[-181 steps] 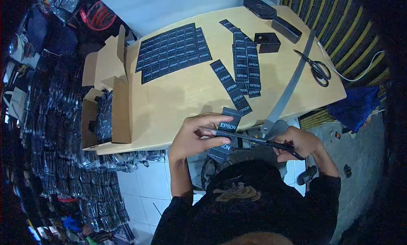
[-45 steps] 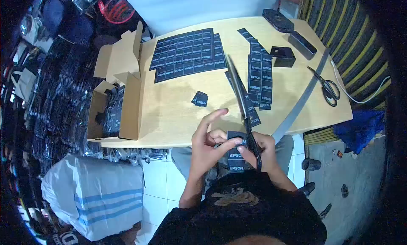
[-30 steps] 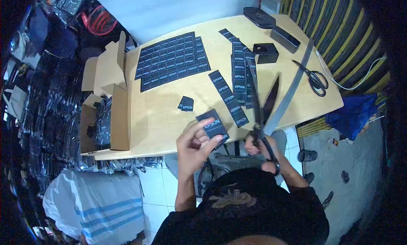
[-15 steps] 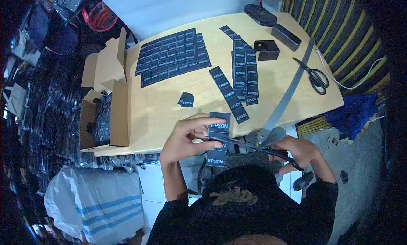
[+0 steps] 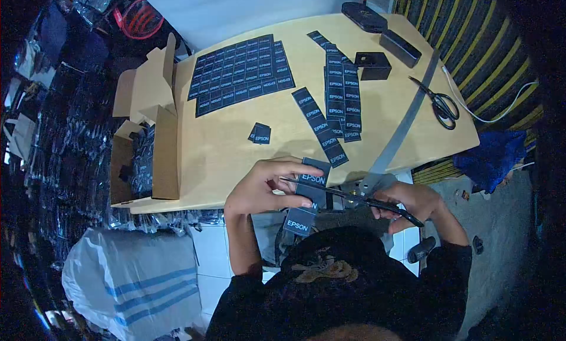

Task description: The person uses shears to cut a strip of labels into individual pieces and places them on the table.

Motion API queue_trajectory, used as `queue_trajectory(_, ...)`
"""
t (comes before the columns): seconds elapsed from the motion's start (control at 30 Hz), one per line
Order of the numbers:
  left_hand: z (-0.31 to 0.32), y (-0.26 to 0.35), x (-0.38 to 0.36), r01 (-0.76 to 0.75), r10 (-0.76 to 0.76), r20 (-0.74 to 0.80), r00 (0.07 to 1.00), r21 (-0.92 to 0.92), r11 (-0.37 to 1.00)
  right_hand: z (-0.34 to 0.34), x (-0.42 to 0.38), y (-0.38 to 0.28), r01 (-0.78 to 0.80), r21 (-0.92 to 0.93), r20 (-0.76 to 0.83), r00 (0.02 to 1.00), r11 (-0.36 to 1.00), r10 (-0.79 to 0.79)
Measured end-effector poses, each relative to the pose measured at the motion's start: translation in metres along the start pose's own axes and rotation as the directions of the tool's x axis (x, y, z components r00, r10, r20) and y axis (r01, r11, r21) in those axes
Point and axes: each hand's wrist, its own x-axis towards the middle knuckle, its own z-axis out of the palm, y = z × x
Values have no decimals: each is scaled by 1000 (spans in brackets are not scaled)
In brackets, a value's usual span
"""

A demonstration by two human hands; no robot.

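Left hand (image 5: 259,187): fingers clamped on strip (image 5: 299,220). Right hand (image 5: 410,202): fingers clamped on scissors (image 5: 386,206), blades across strip.

Scissor blades (image 5: 331,189) in grip looked metal, smooth. Beyond grip: tabletop (image 5: 221,149) appeared smooth, wood-toned; long ruler (image 5: 407,124), dull metal; carton (image 5: 165,155), matt cardboard.

Our single view looks from the wearer's head, forward and steeply down, near enough for the hands (image 5: 265,186) at lower centre and worktop (image 5: 224,149) beyond to fit.
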Motion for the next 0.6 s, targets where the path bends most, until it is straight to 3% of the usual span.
queue_trajectory(0.17, -1, -2, 1, -40, 40, -8, 999, 50, 998, -1, 1, -2, -5, -35, 9, 1000, 999, 5)
queue_trajectory(0.23, -1, -3, 0, 26, -26, -2, 1000, 21, 999, -1, 2, -2, -26, -10, 9, 1000, 1000, 26)
queue_trajectory(0.53, -1, 1, 2, 28, -28, -2, 1000, -55, 998, -2, 2, 1, -14, -56, 18, 1000, 998, 15)
queue_trajectory(0.6, -4, -1, 2, 26, -27, 13, 1000, 70, 997, -2, 2, -2, 10, -92, -10, 1000, 996, -11)
